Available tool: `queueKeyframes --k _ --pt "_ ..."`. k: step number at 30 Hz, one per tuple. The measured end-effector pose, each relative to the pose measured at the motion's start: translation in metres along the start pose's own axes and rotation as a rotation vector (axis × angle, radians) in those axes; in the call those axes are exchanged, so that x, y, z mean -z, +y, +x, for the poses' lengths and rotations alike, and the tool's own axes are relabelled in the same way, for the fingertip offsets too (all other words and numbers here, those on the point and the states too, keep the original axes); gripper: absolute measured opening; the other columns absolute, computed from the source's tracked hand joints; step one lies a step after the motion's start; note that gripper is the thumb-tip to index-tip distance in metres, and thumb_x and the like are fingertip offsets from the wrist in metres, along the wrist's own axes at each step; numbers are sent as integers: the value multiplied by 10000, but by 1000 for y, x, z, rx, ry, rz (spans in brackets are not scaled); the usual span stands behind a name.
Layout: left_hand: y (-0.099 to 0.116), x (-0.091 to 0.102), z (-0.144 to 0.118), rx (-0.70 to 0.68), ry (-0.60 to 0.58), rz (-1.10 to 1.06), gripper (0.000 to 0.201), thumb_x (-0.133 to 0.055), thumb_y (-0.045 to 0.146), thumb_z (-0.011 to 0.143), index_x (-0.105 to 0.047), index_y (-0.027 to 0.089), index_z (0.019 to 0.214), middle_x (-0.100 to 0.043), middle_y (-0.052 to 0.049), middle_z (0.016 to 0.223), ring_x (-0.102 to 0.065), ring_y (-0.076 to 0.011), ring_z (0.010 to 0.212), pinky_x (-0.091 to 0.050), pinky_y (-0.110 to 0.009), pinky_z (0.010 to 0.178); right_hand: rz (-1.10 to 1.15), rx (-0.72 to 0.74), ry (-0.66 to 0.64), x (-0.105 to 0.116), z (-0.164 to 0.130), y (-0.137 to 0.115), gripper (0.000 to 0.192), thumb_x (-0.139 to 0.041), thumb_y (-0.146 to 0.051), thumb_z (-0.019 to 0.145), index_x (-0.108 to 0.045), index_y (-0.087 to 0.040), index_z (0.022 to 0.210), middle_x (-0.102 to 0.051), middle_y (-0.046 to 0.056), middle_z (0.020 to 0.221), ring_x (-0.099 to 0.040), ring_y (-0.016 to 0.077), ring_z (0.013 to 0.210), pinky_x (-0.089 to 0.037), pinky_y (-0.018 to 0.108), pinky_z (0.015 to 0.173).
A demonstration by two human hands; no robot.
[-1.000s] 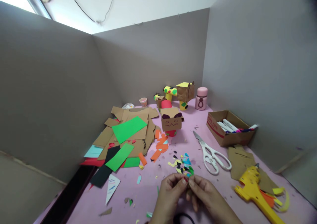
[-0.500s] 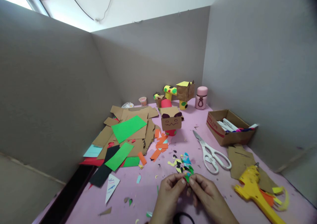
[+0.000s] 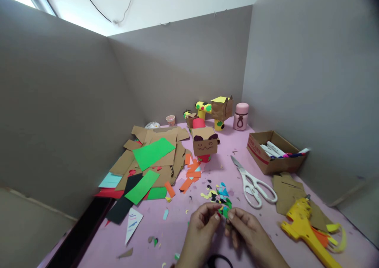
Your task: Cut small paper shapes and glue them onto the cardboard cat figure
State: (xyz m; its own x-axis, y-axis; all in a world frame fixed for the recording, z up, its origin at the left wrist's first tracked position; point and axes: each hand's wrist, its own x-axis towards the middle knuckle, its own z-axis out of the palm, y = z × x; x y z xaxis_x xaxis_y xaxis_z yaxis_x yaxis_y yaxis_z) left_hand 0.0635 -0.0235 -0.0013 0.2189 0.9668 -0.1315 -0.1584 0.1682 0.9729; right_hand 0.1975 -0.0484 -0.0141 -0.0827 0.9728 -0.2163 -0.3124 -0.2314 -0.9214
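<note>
Low in the middle of the view, my right hand (image 3: 250, 230) pinches a small green paper piece (image 3: 225, 212) between thumb and fingers. My left hand (image 3: 203, 230) faces it with thumb and forefinger bent close together; whatever lies between those fingertips is hidden. Just beyond both hands lies a scatter of small paper cut-outs (image 3: 213, 195) in yellow, black, blue and green. A black loop (image 3: 219, 257) shows below the hands, partly cut off by the frame. White-handled scissors (image 3: 251, 185) lie partly opened to the right of the cut-outs.
A cardboard animal figure (image 3: 205, 144) stands ahead, with yellow figures (image 3: 219, 112) behind. Cardboard and coloured sheets (image 3: 154, 153) pile up at left. On the right are a box of markers (image 3: 275, 153), a yellow glue gun (image 3: 304, 228) and a pink flask (image 3: 241, 117). Grey partitions (image 3: 183, 62) enclose the table.
My hands have drawn slightly apart at the fingertips. The green paper piece now shows more by my right thumb. Other things on the table have stayed put.
</note>
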Motion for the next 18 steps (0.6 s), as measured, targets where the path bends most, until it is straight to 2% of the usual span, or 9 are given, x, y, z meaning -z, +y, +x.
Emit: queueKeyframes --k 2,4,7,10,14,18 --pt "3 -1 1 8 -87 -10 329 -766 383 651 -711 155 882 -675 -49 777 -579 -158 712 -428 -262 693 58 -60 -29 -2 0 -1 423 -647 -571 706 -536 -166 660 -588 -40 491 -405 33 310 -246 154 357" --pt "6 -3 2 27 -169 -26 277 -768 366 651 -706 149 811 -658 -34 705 -573 -142 636 -427 -255 643 102 -114 -61 -3 0 -2 429 -666 -572 672 -530 -165 653 -584 -35 466 -390 28 286 -236 148 337" --pt "10 -3 5 31 -214 -18 249 -769 366 644 -674 145 709 -639 -25 638 -551 -131 575 -412 -249 600 128 -163 -82 -2 0 -3 428 -693 -557 639 -528 -162 630 -582 -26 434 -384 27 270 -240 143 324" --pt "15 5 12 12 -150 117 229 -737 360 660 -653 148 674 -633 -28 640 -540 -138 600 -405 -248 608 117 -147 -47 2 2 -3 417 -698 -541 655 -533 -159 627 -607 -17 457 -405 28 280 -236 141 332" --pt "23 26 26 9 1 338 176 -661 313 677 -634 139 669 -564 4 584 -470 -118 535 -350 -228 525 67 -24 73 10 6 -2 411 -686 -545 692 -576 -149 673 -628 -27 519 -426 26 325 -240 146 363" --pt "25 34 37 -6 1 447 142 -618 266 686 -666 134 674 -578 3 581 -475 -126 539 -345 -228 522 16 63 169 16 9 0 405 -656 -550 724 -591 -151 697 -623 -28 542 -420 40 352 -248 168 384"
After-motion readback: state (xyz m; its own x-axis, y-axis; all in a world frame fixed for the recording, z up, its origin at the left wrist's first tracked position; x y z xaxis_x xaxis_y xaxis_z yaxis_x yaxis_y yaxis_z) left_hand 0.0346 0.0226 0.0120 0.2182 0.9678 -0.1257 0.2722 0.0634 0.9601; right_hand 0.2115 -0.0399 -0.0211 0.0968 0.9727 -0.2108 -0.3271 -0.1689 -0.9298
